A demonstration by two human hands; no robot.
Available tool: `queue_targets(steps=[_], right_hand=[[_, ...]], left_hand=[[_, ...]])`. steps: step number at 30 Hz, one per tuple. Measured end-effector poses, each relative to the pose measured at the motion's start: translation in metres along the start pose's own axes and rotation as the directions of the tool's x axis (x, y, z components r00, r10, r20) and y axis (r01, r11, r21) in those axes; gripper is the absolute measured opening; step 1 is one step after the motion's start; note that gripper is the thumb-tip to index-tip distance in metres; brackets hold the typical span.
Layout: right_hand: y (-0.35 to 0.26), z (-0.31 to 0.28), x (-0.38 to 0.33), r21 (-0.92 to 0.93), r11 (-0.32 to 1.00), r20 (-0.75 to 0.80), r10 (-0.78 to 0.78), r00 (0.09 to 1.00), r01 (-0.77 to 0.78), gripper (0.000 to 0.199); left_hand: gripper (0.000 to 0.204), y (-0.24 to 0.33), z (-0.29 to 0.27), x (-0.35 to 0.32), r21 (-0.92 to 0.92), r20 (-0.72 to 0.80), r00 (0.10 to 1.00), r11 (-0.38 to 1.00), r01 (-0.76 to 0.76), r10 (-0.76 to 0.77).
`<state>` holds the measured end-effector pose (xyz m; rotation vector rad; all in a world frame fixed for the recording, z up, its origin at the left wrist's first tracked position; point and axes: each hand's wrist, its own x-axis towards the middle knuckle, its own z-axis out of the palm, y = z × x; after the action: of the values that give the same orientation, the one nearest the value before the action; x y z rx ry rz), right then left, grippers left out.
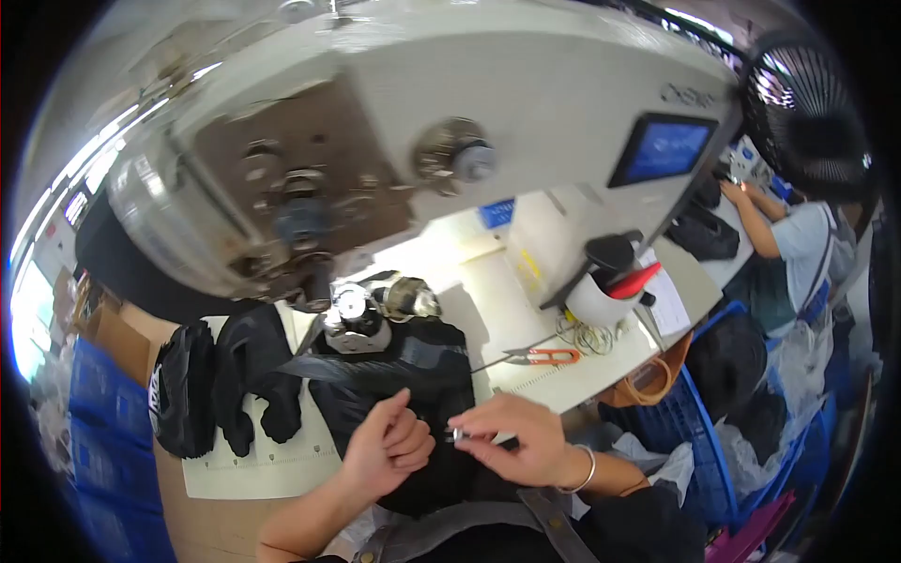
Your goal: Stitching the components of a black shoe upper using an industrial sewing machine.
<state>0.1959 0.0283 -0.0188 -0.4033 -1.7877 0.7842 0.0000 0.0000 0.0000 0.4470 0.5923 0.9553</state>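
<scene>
Right, both hands are low in the view, meeting over a piece of black fabric (413, 375) that lies on the white worktop (507, 319) under the head of a sewing machine (526, 84). The right hand (521, 439) has its grip pinched together on a small silvery tool (457, 434), thumb and forefinger closed tight around it, a bangle (584, 472) on that wrist. The left hand (387, 446) sits just beside it with fingers curled in; its grip looks closed, though whether it pinches the fabric or only rests on it I cannot tell. The two hands are nearly touching at the tool's tip. The fabric runs from the person's lap up to the needle area, where a shiny round part (352, 305) of the machine stands over it. To the left, more black pieces (225, 375) lie in a heap on the worktop, well apart from the hands. To the right, orange snips (549, 356) lie flat near the worktop's edge, and beyond them a white cup (596, 300) holds a red tool. A blue screen (664, 150) glows on the machine. At far right, another person (798, 244) in a pale top works at a separate bench, beside a black fan (807, 103).
</scene>
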Motion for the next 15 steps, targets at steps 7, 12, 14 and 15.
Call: queue_targets(steps=[7, 12, 14, 15], right_hand=[[0.024, -0.037, -0.024, 0.013, 0.933, -0.033, 0.359, 0.933, -0.359, 0.023], [0.024, -0.035, -0.029, -0.018, 0.934, 0.038, 0.358, 0.933, -0.358, 0.022], [0.021, -0.039, -0.029, -0.016, 0.934, -0.013, 0.358, 0.934, -0.358, 0.021], [0.020, -0.041, -0.028, -0.008, 0.941, 0.016, 0.337, 0.941, -0.337, 0.021]], left_hand=[[0.026, 0.056, 0.119, -0.006, 0.663, 0.699, 0.516, -0.718, -0.209, 0.495], [0.033, 0.080, 0.168, 0.028, 0.210, 0.875, 0.343, -0.906, 0.367, 0.342], [0.025, 0.088, 0.163, 0.040, 0.101, 0.875, 0.388, -0.892, 0.440, 0.290], [0.024, 0.088, 0.160, 0.044, 0.084, 0.876, 0.389, -0.885, 0.458, 0.285]])
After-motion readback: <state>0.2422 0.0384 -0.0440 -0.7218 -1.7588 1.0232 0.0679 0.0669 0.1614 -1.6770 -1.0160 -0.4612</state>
